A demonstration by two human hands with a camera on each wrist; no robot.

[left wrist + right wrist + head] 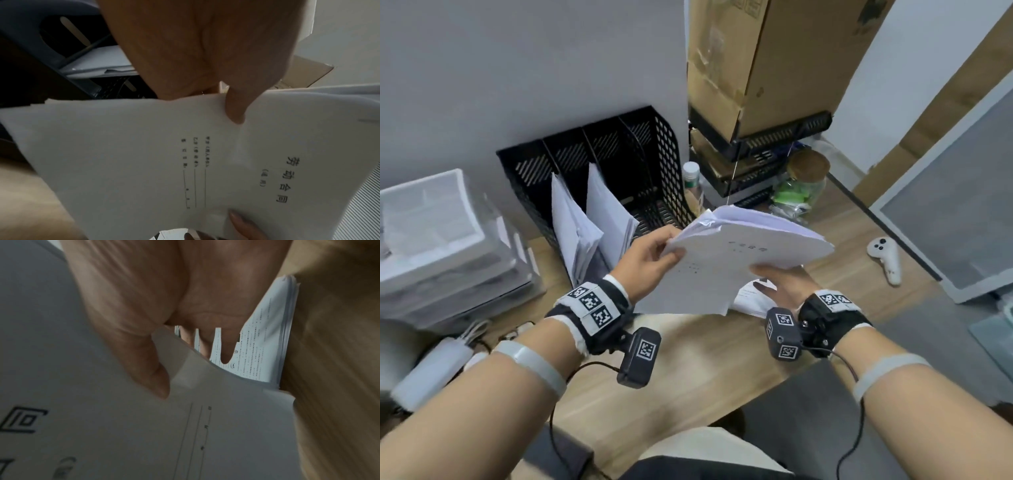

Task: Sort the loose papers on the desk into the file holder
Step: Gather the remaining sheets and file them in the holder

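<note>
I hold a thick stack of white papers (732, 253) above the wooden desk (688, 359), its printed cover page facing up. My left hand (671, 253) grips the stack's left edge, thumb (236, 110) on top of the cover page (144, 154). The lower right edge is pinched by my right hand (760, 274), thumb (152, 373) above the page (123, 426) and fingers beneath. The black mesh file holder (664, 161) stands against the wall just behind the stack, with papers (571, 222) leaning in two of its slots. More printed sheets (750, 298) lie on the desk under my right hand.
White stacked drawer trays (441, 240) stand at the left, with a white power strip (431, 373) in front of them. Behind the holder's right side are a white bottle (691, 174), a cork-lidded jar (803, 185) and cardboard boxes (763, 61). A white controller (885, 258) lies at the right.
</note>
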